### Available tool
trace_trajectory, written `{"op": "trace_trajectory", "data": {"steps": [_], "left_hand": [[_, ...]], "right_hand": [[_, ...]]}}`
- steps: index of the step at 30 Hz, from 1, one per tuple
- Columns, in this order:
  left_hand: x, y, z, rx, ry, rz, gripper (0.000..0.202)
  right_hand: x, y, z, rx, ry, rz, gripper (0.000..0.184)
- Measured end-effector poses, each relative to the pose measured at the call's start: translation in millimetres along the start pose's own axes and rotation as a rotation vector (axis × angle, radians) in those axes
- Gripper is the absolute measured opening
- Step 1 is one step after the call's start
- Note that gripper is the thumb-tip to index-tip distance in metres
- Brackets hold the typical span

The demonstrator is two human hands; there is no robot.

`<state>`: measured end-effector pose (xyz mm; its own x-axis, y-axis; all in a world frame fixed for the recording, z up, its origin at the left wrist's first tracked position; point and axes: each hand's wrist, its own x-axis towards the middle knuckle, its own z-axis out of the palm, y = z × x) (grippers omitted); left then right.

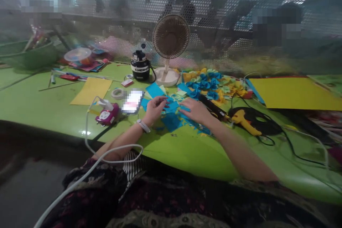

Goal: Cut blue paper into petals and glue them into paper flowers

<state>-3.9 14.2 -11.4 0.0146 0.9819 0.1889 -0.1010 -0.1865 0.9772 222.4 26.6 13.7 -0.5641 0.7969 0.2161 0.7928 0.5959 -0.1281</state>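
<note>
My left hand (pixel 157 108), with a pale band on its wrist, has its thumb and fingers closed together at a piece of blue paper (pixel 171 104). Facing it, my right hand (pixel 196 111) lies low over the scraps, its fingers stretched out and nothing visibly gripped. Blue and pale green paper cuttings (pixel 196 125) are spread around and beneath both hands. A flat blue square (pixel 171 122) lies just in front of them, toward me. Behind my right hand is a heap of blue, yellow and green paper flowers (pixel 205 82).
A fan (pixel 171 37) and a black jug (pixel 140 67) stand at the back. Left are a phone (pixel 133 100), a tape roll (pixel 117 93) and a purple power adapter (pixel 107 114) with a white cable. A yellow glue gun (pixel 244 123) and yellow sheets (pixel 294 93) lie right.
</note>
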Motion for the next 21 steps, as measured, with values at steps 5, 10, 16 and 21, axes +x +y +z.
{"op": "trace_trajectory", "data": {"steps": [5,10,16,21], "left_hand": [[3.4,17.0,-5.6,-0.147,0.135,-0.002,0.028],[2.4,20.9,-3.0,-0.153,0.045,0.097,0.026],[4.4,28.3,-11.3,-0.168,0.243,0.216,0.024],[-25.4,22.1,2.3,0.285,-0.131,0.395,0.020]], "right_hand": [[4.0,-18.1,15.3,0.134,-0.188,-0.190,0.041],[26.2,-22.9,19.1,0.060,-0.190,-0.014,0.033],[55.4,-27.3,23.4,-0.001,-0.116,0.086,0.028],[78.2,-46.5,34.5,0.134,-0.050,-0.171,0.024]]}}
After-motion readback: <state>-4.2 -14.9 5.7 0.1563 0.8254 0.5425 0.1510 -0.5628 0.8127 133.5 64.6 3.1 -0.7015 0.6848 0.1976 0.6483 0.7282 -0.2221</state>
